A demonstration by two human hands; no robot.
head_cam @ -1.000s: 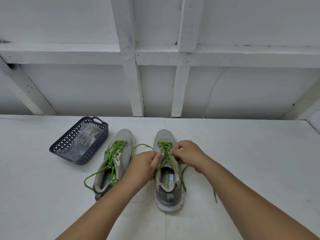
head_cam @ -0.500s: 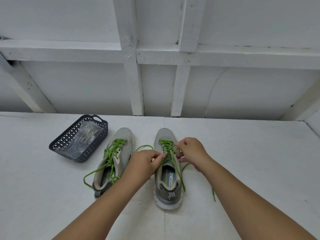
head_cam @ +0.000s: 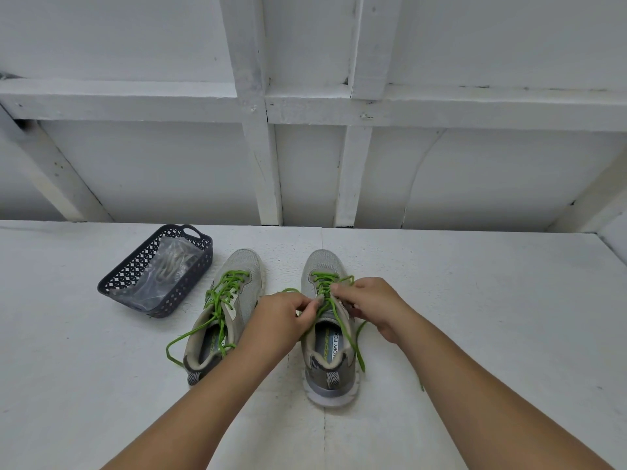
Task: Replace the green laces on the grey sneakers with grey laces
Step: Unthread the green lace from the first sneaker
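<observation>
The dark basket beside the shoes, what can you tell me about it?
The basket is a dark, navy-looking rectangular tray, seemingly plastic, with lattice-cut walls and a loop handle at its far end. It sits askew on the white table, left of the left sneaker, touching nothing else. Inside lies a clear plastic bag holding pale laces.

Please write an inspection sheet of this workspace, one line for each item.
Surface: white rough-textured tabletop, a seam running down its middle.
Job's things: two grey mesh sneakers, left sneaker and right sneaker, both with green laces threaded; clear plastic bag of greyish laces inside a dark perforated plastic basket.
Clutter: nothing seen.
Grippers: left hand and right hand both pinch the green lace on the right sneaker with curled fingers.
Cables: nothing seen.
Surroundings: white painted wooden wall with beams behind the table.
</observation>
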